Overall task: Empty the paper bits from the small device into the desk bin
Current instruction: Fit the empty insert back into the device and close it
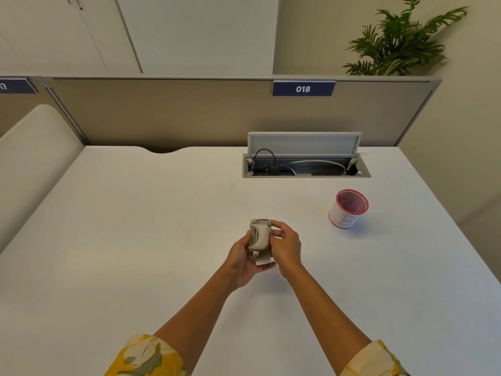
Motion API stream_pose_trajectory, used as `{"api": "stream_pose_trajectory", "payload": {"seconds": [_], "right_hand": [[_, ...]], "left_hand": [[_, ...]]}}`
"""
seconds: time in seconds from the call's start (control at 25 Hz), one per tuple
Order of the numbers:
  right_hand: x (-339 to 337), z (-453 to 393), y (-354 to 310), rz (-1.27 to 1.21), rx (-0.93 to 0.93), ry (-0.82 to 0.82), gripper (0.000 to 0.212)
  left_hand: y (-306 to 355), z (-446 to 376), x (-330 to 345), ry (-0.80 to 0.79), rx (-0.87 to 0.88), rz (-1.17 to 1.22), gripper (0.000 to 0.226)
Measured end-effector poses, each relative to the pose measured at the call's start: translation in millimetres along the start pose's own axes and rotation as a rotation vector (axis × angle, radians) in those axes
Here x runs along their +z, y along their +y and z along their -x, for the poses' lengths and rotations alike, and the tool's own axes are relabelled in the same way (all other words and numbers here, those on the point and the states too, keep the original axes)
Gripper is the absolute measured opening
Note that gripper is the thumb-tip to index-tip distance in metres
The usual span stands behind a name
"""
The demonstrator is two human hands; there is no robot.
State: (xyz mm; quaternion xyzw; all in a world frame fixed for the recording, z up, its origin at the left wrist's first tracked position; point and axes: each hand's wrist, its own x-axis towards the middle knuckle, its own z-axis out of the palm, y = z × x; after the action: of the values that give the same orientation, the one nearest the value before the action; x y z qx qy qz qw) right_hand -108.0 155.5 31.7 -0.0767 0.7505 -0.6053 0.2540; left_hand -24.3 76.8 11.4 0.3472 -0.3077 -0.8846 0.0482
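A small beige hole punch [259, 240] is held above the middle of the white desk [135, 240], its handle facing up. My left hand [244, 260] cups it from below and from the left. My right hand [286, 245] grips its right side, fingers curled over the top edge. The desk bin [348, 208] is a small red mesh cup wrapped in white paper with a handwritten letter, standing upright to the right and farther back, well apart from both hands. No paper bits are visible.
An open cable hatch [306, 165] with wires sits in the desk at the back. A beige partition [189, 112] with a "018" label runs behind it. A padded divider [35, 158] borders the left side. A potted plant [398, 44] stands behind the partition.
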Motion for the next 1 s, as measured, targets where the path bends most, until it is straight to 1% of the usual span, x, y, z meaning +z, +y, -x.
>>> {"api": "stream_pose_trajectory", "payload": {"seconds": [0.16, 0.24, 0.36, 0.4, 0.44, 0.64, 0.76, 0.88, 1.0], "right_hand": [[0.5, 2.9, 0.2, 0.168, -0.115, 0.111, 0.026], [-1.4, 3.8, 0.0, 0.231, -0.163, 0.136, 0.028], [-6.5, 3.8, -1.6, 0.175, -0.152, 0.115, 0.043], [-8.5, 2.6, -1.9, 0.168, -0.136, 0.096, 0.045], [-10.9, 0.4, -1.7, 0.173, -0.126, 0.066, 0.043], [-25.9, -16.3, -3.9, 0.232, -0.086, -0.102, 0.017], [-29.4, -25.5, -8.1, 0.158, -0.019, -0.256, 0.022], [-34.0, -31.0, -12.1, 0.151, -0.001, -0.358, 0.019], [-38.5, -34.0, -13.1, 0.207, 0.009, -0.388, 0.017]], "left_hand": [[0.0, -0.6, 1.8, 0.007, 0.034, -0.010, 0.046], [0.1, -2.7, -1.0, 0.022, 0.048, -0.017, 0.043], [-1.1, -4.8, -6.7, 0.031, 0.042, -0.049, 0.039], [-2.3, -4.8, -7.8, 0.031, 0.036, -0.057, 0.038], [-3.5, -4.5, -8.0, 0.026, 0.032, -0.069, 0.038], [-1.0, -0.3, -9.6, -0.013, 0.043, -0.146, 0.043], [1.8, 2.3, -11.7, -0.045, 0.044, -0.202, 0.045], [2.9, 4.7, -13.8, -0.063, 0.029, -0.260, 0.046], [3.0, 6.7, -16.2, -0.091, 0.029, -0.339, 0.044]]}}
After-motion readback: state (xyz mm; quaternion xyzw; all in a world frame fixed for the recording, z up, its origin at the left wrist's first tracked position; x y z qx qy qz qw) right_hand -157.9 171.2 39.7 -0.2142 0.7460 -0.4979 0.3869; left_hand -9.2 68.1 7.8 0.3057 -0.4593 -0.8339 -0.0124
